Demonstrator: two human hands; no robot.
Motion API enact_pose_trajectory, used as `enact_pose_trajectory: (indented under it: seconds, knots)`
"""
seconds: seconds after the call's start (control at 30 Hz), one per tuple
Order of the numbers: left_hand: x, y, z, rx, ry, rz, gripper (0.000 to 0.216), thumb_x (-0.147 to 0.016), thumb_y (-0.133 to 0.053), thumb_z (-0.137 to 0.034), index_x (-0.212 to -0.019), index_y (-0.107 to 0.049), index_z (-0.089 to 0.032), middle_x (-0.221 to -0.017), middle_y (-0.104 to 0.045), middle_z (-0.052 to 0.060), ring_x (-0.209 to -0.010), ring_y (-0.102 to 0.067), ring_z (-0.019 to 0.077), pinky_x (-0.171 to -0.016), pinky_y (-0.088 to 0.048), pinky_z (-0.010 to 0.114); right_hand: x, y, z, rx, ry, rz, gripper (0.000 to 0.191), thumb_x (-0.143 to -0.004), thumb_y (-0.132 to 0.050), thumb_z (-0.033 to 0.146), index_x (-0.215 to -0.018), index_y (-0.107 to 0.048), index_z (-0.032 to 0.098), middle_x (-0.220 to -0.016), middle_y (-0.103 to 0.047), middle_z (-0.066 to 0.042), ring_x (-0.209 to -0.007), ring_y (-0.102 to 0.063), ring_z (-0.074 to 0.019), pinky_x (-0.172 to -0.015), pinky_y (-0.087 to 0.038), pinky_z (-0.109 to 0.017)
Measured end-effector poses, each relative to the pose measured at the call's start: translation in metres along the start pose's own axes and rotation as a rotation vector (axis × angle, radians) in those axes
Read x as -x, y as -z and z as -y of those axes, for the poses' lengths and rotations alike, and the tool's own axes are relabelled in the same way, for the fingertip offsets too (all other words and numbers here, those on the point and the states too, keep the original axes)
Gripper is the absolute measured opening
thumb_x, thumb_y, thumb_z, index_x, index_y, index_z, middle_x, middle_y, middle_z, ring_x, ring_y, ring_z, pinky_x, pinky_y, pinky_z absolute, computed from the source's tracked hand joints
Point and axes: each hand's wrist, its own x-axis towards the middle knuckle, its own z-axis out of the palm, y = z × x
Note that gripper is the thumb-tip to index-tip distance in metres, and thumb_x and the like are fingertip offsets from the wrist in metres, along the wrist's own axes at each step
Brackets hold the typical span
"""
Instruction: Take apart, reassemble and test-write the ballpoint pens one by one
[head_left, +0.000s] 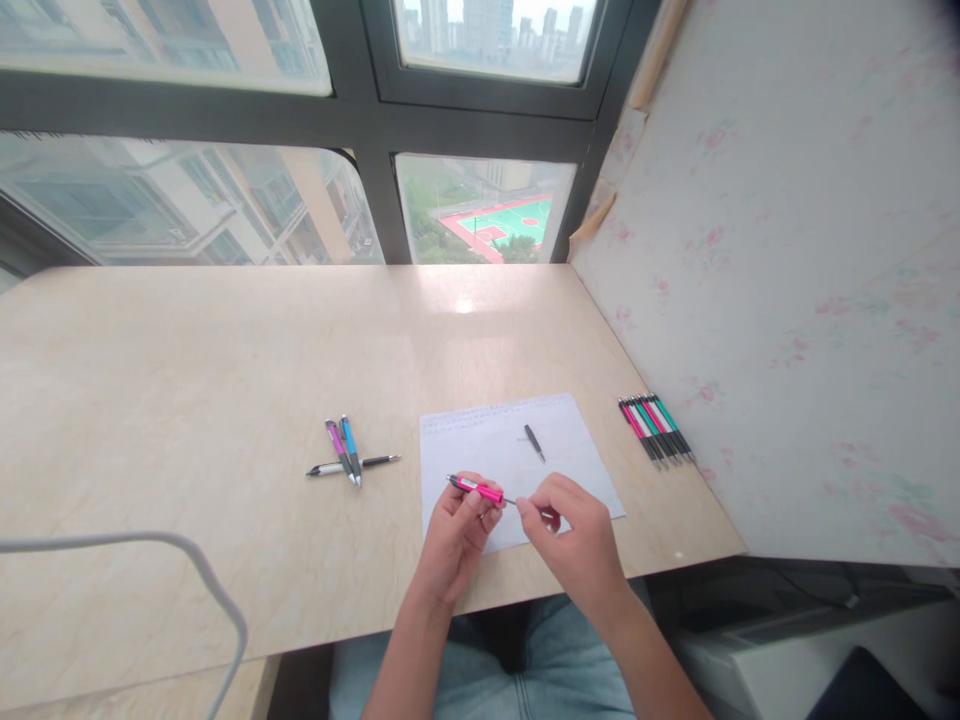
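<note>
My left hand (459,535) is closed around the pink barrel of a ballpoint pen (484,490), its black clip end pointing left. From the barrel's open right end a thin dark refill (511,502) sticks out. My right hand (574,535) pinches the refill's outer end between thumb and fingertips; part of it is hidden by the fingers. Below both hands lies a sheet of white paper (450,450) with rows of handwriting along its top. A separate dark pen grip section (534,442) with a pointed tip rests on the sheet, beyond my hands.
To the left, a purple pen (337,445) and a blue pen (349,445) lie across a black-and-silver pen (382,461). Several pens (652,430) are lined up by the right wall (787,300). A grey cable (187,545) curves over the desk (225,370) at front left. Windows stand behind.
</note>
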Motion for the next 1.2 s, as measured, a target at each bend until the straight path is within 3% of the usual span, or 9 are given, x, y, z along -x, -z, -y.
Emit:
enact_pose_trajectory:
  seconds: [0.1, 0.33, 0.47, 0.5, 0.6, 0.83, 1.07, 1.2]
  knots:
    - [0.0, 0.002, 0.001, 0.027, 0.0, 0.009, 0.017, -0.078, -0.075, -0.021, -0.091, -0.064, -0.018, -0.086, -0.066, 0.002, -0.075, -0.061, 0.0085, -0.075, -0.052, 0.022, 0.0, -0.004, -0.004, 0.021, -0.03, -0.012, 0.032, -0.089, -0.056, 0.022, -0.058, -0.048, 0.019, -0.058, -0.043, 0.004, -0.054, -0.042, -0.0096, -0.054, -0.035, -0.024]
    - [-0.001, 0.002, 0.001, 0.01, 0.035, -0.034, 0.022, -0.078, -0.075, -0.026, -0.096, -0.066, -0.017, -0.089, -0.07, 0.005, -0.078, -0.066, 0.0114, -0.074, -0.053, 0.023, -0.002, -0.006, -0.007, -0.067, -0.062, 0.016, 0.027, -0.089, -0.058, 0.025, -0.063, -0.055, 0.019, -0.061, -0.049, 0.003, -0.057, -0.046, -0.0107, -0.055, -0.04, -0.023]
    - [-0.001, 0.0, 0.0, 0.009, 0.039, -0.055, 0.021, -0.079, -0.075, -0.023, -0.096, -0.067, -0.014, -0.089, -0.071, 0.006, -0.077, -0.066, 0.0105, -0.073, -0.054, 0.021, -0.001, 0.001, -0.013, -0.13, -0.064, 0.21, 0.006, -0.085, -0.066, 0.027, -0.088, -0.066, 0.021, -0.077, -0.06, 0.0, -0.067, -0.054, -0.0128, -0.057, -0.044, -0.023]
    - [-0.002, 0.0, -0.001, 0.03, 0.032, -0.062, 0.022, -0.078, -0.076, -0.023, -0.096, -0.067, -0.014, -0.088, -0.071, 0.005, -0.075, -0.066, 0.0098, -0.072, -0.054, 0.02, 0.0, 0.003, -0.016, -0.113, -0.06, 0.278, 0.012, -0.084, -0.066, 0.025, -0.096, -0.067, 0.022, -0.082, -0.062, 0.0, -0.07, -0.056, -0.0132, -0.059, -0.045, -0.023]
    - [-0.002, 0.0, -0.002, 0.109, 0.01, -0.084, 0.023, -0.076, -0.077, -0.023, -0.095, -0.067, -0.015, -0.088, -0.07, 0.004, -0.074, -0.065, 0.0085, -0.07, -0.054, 0.018, -0.002, 0.007, -0.028, 0.08, -0.057, 0.388, 0.019, -0.087, -0.061, 0.02, -0.105, -0.066, 0.024, -0.09, -0.065, -0.001, -0.077, -0.059, -0.0139, -0.069, -0.046, -0.026]
    - [-0.004, 0.001, -0.003, 0.15, -0.007, -0.093, 0.023, -0.076, -0.077, -0.021, -0.095, -0.067, -0.015, -0.09, -0.071, 0.006, -0.077, -0.067, 0.0099, -0.069, -0.054, 0.016, -0.043, -0.003, -0.053, 0.67, -0.139, 0.337, 0.018, -0.093, -0.053, 0.024, -0.102, -0.068, 0.022, -0.093, -0.067, -0.003, -0.081, -0.063, -0.0167, -0.064, -0.04, -0.026]
    - [-0.003, 0.003, -0.002, 0.156, -0.018, -0.076, 0.024, -0.077, -0.077, -0.022, -0.097, -0.066, -0.015, -0.091, -0.071, 0.007, -0.078, -0.067, 0.0105, -0.071, -0.054, 0.017, -0.076, -0.018, -0.058, 0.827, -0.109, 0.434, 0.021, -0.094, -0.05, 0.021, -0.108, -0.066, 0.024, -0.097, -0.068, -0.004, -0.081, -0.063, -0.0156, -0.059, -0.034, -0.026]
    - [-0.003, 0.004, -0.001, 0.164, -0.019, -0.075, 0.025, -0.077, -0.076, -0.021, -0.098, -0.065, -0.015, -0.091, -0.071, 0.007, -0.078, -0.067, 0.0105, -0.071, -0.054, 0.018, -0.076, -0.026, -0.061, 0.852, -0.088, 0.432, 0.018, -0.093, -0.05, 0.02, -0.097, -0.067, 0.022, -0.091, -0.068, -0.004, -0.075, -0.063, -0.0159, -0.055, -0.03, -0.026]
